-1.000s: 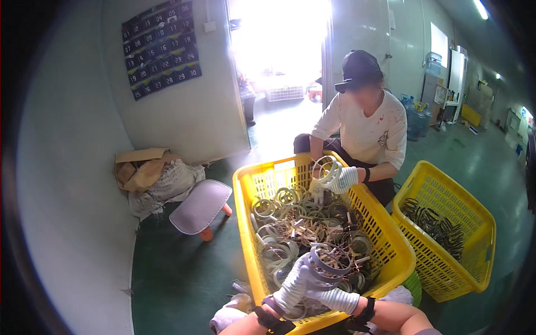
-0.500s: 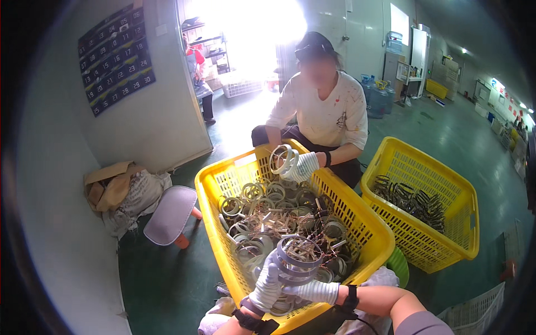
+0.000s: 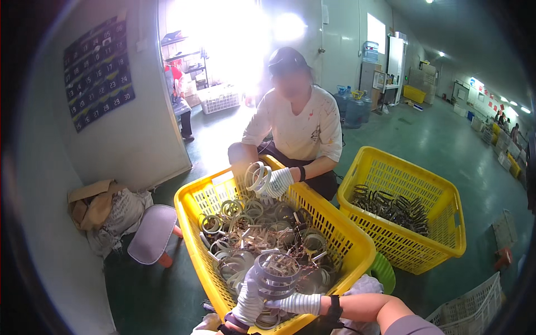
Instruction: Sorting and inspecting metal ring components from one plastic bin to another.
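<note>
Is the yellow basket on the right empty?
No, the yellow basket on the right holds a pile of dark rings.

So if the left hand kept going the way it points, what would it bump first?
Probably the stack of rings it already touches; the left hand points up and away into the yellow basket. Depth is hard to judge.

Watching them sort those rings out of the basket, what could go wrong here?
The rings in the near basket lie tangled, so pulling one may drag others out or snag a glove. The stack of rings held between the left hand and right hand looks loose and could slip. A co-worker's hand works the same basket, so hands might collide.
</note>
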`<state>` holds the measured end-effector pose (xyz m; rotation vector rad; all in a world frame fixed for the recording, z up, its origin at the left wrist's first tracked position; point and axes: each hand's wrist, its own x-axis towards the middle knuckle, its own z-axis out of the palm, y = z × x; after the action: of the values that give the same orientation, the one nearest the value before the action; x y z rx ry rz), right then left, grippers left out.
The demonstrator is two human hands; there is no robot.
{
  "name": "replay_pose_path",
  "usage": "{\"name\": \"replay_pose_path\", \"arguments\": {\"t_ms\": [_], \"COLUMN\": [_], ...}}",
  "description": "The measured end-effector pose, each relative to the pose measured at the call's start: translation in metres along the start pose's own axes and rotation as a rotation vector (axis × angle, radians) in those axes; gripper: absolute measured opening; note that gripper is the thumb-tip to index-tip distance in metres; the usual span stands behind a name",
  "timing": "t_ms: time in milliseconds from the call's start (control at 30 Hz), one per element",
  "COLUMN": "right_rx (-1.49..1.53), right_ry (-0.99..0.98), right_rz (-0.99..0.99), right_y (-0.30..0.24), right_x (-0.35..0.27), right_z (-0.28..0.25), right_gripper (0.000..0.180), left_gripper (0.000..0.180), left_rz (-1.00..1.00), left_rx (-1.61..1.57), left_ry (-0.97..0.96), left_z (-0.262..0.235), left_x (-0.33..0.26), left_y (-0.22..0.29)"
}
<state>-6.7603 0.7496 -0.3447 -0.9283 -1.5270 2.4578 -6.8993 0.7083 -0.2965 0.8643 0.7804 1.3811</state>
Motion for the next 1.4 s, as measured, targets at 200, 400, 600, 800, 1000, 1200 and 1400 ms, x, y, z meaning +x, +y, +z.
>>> {"name": "replay_pose_path", "arguments": {"t_ms": [200, 400, 600, 800, 1000, 1200, 1400], "right_rx": [0.010, -0.074, -0.083, -0.147, -0.077, -0.111, -0.128], "right_ry": [0.018, 0.004, -0.003, 0.004, 0.013, -0.028, -0.017], "right_rz": [-0.058, 0.003, -0.297, -0.217, -0.227, -0.395, -0.220], "right_y": [0.001, -0.007, 0.001, -0.001, 0.001, 0.022, 0.009], "right_x": [-0.001, -0.007, -0.007, -0.009, -0.008, 0.014, -0.011], "right_z": [-0.005, -0.002, -0.002, -0.003, -0.005, -0.005, 0.004], "right_gripper": [0.041, 0.044, 0.034, 0.033, 0.037, 0.052, 0.033], "left_gripper": [0.108, 0.108, 0.109, 0.107, 0.110, 0.105, 0.110], "left_rz": [0.008, -0.023, -0.021, -0.001, -0.026, 0.029, 0.014], "left_rx": [0.023, -0.034, -0.048, -0.029, 0.023, 0.008, -0.059], "left_ry": [0.034, 0.062, 0.137, 0.111, 0.065, 0.026, -0.060], "left_z": [-0.022, -0.014, -0.013, -0.013, -0.016, -0.012, -0.022], "left_x": [0.001, 0.000, -0.003, -0.003, -0.001, 0.000, -0.003], "left_y": [-0.025, -0.021, -0.022, -0.021, -0.025, -0.020, -0.027]}}
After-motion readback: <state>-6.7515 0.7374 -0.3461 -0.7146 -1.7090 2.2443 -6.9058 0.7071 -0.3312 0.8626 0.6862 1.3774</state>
